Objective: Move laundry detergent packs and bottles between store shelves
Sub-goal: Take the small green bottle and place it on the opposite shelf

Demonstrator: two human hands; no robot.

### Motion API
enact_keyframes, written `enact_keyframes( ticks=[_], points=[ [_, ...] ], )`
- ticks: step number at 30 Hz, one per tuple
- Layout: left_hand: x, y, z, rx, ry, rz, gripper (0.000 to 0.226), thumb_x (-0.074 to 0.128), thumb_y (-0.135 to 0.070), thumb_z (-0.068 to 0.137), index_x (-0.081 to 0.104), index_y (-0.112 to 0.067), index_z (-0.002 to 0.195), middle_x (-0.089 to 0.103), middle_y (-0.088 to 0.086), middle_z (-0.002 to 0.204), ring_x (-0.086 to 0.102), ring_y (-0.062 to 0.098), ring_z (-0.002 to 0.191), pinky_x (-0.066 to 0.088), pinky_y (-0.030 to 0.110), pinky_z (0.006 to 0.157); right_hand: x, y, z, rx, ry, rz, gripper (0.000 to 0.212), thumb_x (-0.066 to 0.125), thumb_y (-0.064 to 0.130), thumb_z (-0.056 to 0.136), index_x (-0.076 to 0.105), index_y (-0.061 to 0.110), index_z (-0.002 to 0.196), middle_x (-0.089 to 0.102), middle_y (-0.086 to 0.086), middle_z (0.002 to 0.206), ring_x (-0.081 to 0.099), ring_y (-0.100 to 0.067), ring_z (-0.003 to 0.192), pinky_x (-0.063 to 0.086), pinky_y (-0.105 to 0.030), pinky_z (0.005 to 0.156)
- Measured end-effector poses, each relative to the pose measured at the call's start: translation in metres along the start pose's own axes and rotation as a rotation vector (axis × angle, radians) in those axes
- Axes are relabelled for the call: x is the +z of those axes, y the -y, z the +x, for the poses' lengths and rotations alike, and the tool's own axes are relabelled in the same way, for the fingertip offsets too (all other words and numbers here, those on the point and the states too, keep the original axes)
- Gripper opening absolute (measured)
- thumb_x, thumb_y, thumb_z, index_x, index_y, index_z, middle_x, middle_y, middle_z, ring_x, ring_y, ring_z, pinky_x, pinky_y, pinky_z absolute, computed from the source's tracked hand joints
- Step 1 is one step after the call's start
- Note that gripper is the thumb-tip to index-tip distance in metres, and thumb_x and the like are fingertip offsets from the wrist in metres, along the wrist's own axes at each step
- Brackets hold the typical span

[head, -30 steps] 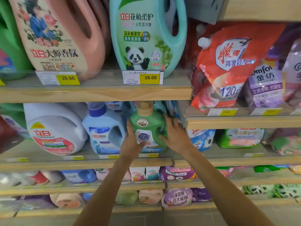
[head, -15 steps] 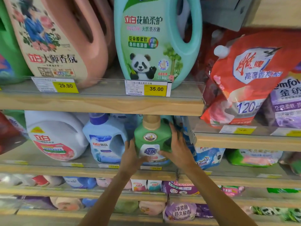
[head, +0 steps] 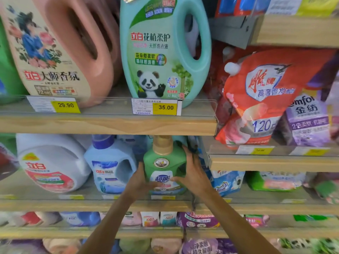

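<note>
A green detergent bottle (head: 163,162) with a gold cap stands upright on the middle shelf (head: 55,205), at its right end. My left hand (head: 139,182) grips its lower left side. My right hand (head: 193,174) wraps its right side, thumb across the label. To its left stand a pale blue bottle (head: 110,165) and a white bottle (head: 49,162). Above, on the upper shelf (head: 102,125), are a teal panda bottle (head: 161,50) and a pink bottle (head: 60,46). A red refill pack (head: 262,99) and a purple pack (head: 308,118) lean on the right-hand shelf.
The upper shelf's wooden edge sits just above the green bottle's cap. A blue-white pack (head: 225,182) lies right of my right hand, under the right shelf board (head: 271,163). Lower shelves (head: 91,233) hold several small packs and bottles. Price tags line the shelf fronts.
My view has shifted closer and slightly down. Both hands stay on the green bottle, which sits further in on the middle shelf.
</note>
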State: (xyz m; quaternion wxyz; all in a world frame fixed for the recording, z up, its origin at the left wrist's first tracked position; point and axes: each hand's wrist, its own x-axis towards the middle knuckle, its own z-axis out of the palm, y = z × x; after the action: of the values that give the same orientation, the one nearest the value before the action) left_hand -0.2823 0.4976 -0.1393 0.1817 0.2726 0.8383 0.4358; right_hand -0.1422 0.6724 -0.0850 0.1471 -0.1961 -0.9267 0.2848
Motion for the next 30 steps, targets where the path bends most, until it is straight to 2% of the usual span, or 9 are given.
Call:
enact_keyframes(
  ticks=[6, 10, 13, 16, 19, 22, 24, 27, 30],
  points=[
    [-0.003, 0.0, -0.014, 0.042, -0.017, -0.022, 0.1, 0.096, -0.057, 0.042, 0.051, -0.027, 0.126, 0.071, -0.015, 0.11, 0.067, -0.001, 0.099, 0.056, 0.021, 0.082, 0.003, -0.002, -0.019, -0.054, -0.045, -0.064, 0.121, 0.085, 0.046, 0.069, -0.006, 0.04, 0.148, 0.02, -0.008, 0.151, 0.041, -0.029, 0.136, 0.05, -0.047, 0.095],
    [-0.003, -0.002, -0.034, 0.076, -0.066, -0.042, 0.104, 0.087, -0.076, 0.037, 0.055, -0.027, 0.123, 0.073, -0.016, 0.105, 0.068, -0.006, 0.094, 0.057, 0.019, 0.08, 0.001, -0.004, -0.024, -0.13, -0.036, -0.114, 0.115, 0.086, 0.046, 0.067, -0.001, 0.042, 0.142, 0.028, -0.006, 0.143, 0.049, -0.028, 0.126, 0.054, -0.044, 0.089],
    [-0.003, -0.006, -0.048, 0.111, -0.125, -0.021, 0.092, 0.087, -0.073, 0.043, 0.057, -0.028, 0.118, 0.072, -0.022, 0.098, 0.065, -0.016, 0.091, 0.051, 0.007, 0.075, 0.005, -0.003, -0.03, -0.156, -0.042, -0.105, 0.109, 0.085, 0.049, 0.068, 0.004, 0.042, 0.141, 0.033, -0.007, 0.139, 0.052, -0.03, 0.122, 0.055, -0.045, 0.085],
    [-0.006, -0.003, -0.054, 0.134, -0.14, -0.016, 0.076, 0.096, -0.044, 0.053, 0.057, -0.031, 0.117, 0.073, -0.024, 0.1, 0.068, -0.009, 0.094, 0.055, 0.016, 0.082, 0.01, 0.0, -0.039, -0.184, -0.082, -0.084, 0.107, 0.084, 0.054, 0.067, 0.01, 0.04, 0.143, 0.035, -0.005, 0.132, 0.054, -0.029, 0.117, 0.058, -0.044, 0.076],
    [-0.02, -0.006, -0.063, 0.1, -0.12, 0.05, 0.083, 0.09, -0.057, 0.055, 0.059, -0.023, 0.124, 0.069, -0.02, 0.104, 0.067, 0.002, 0.097, 0.057, 0.032, 0.089, 0.009, 0.009, -0.047, -0.212, -0.142, -0.056, 0.107, 0.081, 0.064, 0.063, 0.017, 0.035, 0.145, 0.033, -0.001, 0.128, 0.056, -0.029, 0.113, 0.059, -0.044, 0.069],
    [-0.041, -0.016, -0.076, 0.139, -0.173, 0.109, 0.086, 0.077, -0.072, 0.047, 0.059, -0.027, 0.117, 0.064, -0.025, 0.104, 0.062, -0.002, 0.094, 0.052, 0.022, 0.084, -0.002, 0.025, -0.052, -0.27, -0.176, -0.012, 0.105, 0.077, 0.067, 0.064, 0.017, 0.036, 0.145, 0.03, 0.001, 0.129, 0.053, -0.029, 0.117, 0.059, -0.047, 0.074],
    [-0.053, -0.025, -0.091, 0.151, -0.209, 0.096, 0.083, 0.081, -0.065, 0.049, 0.056, -0.032, 0.121, 0.061, -0.029, 0.107, 0.06, -0.005, 0.099, 0.045, 0.012, 0.085, -0.012, 0.038, -0.055, -0.307, -0.186, 0.035, 0.108, 0.085, 0.055, 0.064, 0.014, 0.04, 0.145, 0.028, 0.003, 0.13, 0.053, -0.029, 0.118, 0.059, -0.046, 0.079],
    [-0.069, -0.034, -0.12, 0.141, -0.256, -0.019, 0.082, 0.097, -0.042, 0.052, 0.057, -0.034, 0.123, 0.067, -0.025, 0.112, 0.063, -0.009, 0.101, 0.049, 0.014, 0.087, -0.025, 0.057, -0.064, -0.369, -0.178, 0.137, 0.113, 0.09, 0.048, 0.059, 0.016, 0.044, 0.144, 0.029, 0.009, 0.129, 0.049, -0.02, 0.119, 0.053, -0.036, 0.092],
    [-0.074, -0.032, -0.159, 0.08, -0.306, -0.229, 0.078, 0.093, -0.042, 0.048, 0.059, -0.031, 0.117, 0.075, -0.01, 0.105, 0.07, 0.006, 0.099, 0.058, 0.028, 0.084, -0.034, 0.077, -0.076, -0.368, -0.065, 0.301, 0.112, 0.087, 0.059, 0.055, 0.011, 0.064, 0.138, 0.028, 0.021, 0.131, 0.04, -0.002, 0.124, 0.038, -0.019, 0.102]
  ],
)
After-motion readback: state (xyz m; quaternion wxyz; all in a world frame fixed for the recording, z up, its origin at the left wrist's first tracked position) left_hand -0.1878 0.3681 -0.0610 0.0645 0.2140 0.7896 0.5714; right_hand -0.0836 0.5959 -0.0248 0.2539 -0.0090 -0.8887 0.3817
